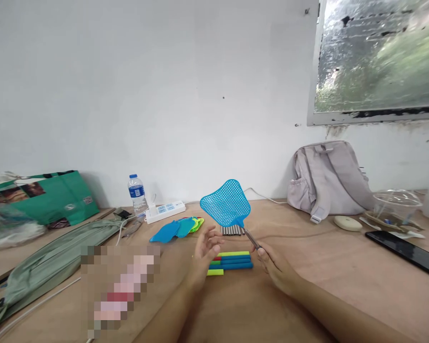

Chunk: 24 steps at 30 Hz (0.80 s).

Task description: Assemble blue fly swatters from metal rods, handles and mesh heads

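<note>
My right hand (271,262) grips the thin metal rod (250,238) of a blue fly swatter (229,202). The swatter's mesh head is raised and tilts up to the left. My left hand (206,247) is beside it, a little below the head, with loosely bent fingers apart and nothing in them. Under and between my hands lie several coloured tubes (236,263), yellow, blue, red and green; my left hand hides some of their ends. Several short metal rods (232,231) lie in a row behind, partly covered by the swatter head.
Loose swatter heads (166,232) in blue and yellow lie to the left, before a white power strip (165,212) and a water bottle (136,193). At the right are a backpack (325,181), a phone (407,252) and a plastic bowl (396,202). Far left stands a green bag (60,197).
</note>
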Motion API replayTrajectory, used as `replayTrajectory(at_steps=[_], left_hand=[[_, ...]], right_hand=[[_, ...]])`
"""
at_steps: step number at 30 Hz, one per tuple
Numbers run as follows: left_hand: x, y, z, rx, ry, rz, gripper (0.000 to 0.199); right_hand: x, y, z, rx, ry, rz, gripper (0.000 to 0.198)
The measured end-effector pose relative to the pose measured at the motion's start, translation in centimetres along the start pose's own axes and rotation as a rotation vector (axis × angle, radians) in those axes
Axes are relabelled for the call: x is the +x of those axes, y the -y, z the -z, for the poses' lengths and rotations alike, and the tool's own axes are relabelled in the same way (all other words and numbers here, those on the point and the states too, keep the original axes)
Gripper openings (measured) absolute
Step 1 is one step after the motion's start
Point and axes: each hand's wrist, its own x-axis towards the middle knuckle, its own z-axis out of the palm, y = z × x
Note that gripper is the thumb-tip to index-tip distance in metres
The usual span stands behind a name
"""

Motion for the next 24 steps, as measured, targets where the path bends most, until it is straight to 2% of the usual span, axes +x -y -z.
replayTrajectory(at_steps=[2, 4, 6, 7, 8, 10, 13, 17, 19, 24], left_hand=[[0.3, -0.3, 0.6, -0.126, -0.078, -0.028, 0.056], [0.4, -0.8, 1.2, -0.182, -0.212, 0.011, 0.059], [0.4, -1.4, 1.9, -0.141, -0.339, 0.100, 0.059], [0.4, -1.6, 2.2, -0.093, -0.354, 0.147, 0.056], [0.4, -1.9, 2.5, -0.037, -0.324, 0.189, 0.052], [0.5, -2.4, 2.9, 0.067, -0.186, 0.238, 0.043], [0.5, -3.6, 2.2, 0.190, -0.034, 0.280, 0.041], [0.1, -6.7, -0.2, 0.522, -0.063, 0.376, 0.035], [-0.2, -8.2, -1.1, 0.712, -0.041, 0.427, 0.025], [-0.3, -8.9, -0.8, 1.014, -0.041, 0.420, 0.027]], right_hand=[[0.2, 0.2, 0.7, -0.086, 0.067, 0.040, 0.038], [0.3, 0.1, 1.6, -0.151, 0.172, 0.063, 0.038], [0.4, -0.2, 2.6, -0.209, 0.269, 0.056, 0.037], [0.4, -0.4, 3.1, -0.238, 0.295, 0.048, 0.036], [0.4, -0.7, 3.7, -0.271, 0.312, 0.038, 0.034], [0.3, -1.1, 4.7, -0.353, 0.321, 0.018, 0.032], [0.3, -1.3, 5.8, -0.465, 0.321, 0.038, 0.029], [0.2, -1.2, 6.2, -0.541, 0.298, 0.156, 0.031], [0.2, -1.3, 5.9, -0.576, 0.295, 0.197, 0.031], [-0.2, -1.4, 4.9, -0.579, 0.284, 0.246, 0.034]])
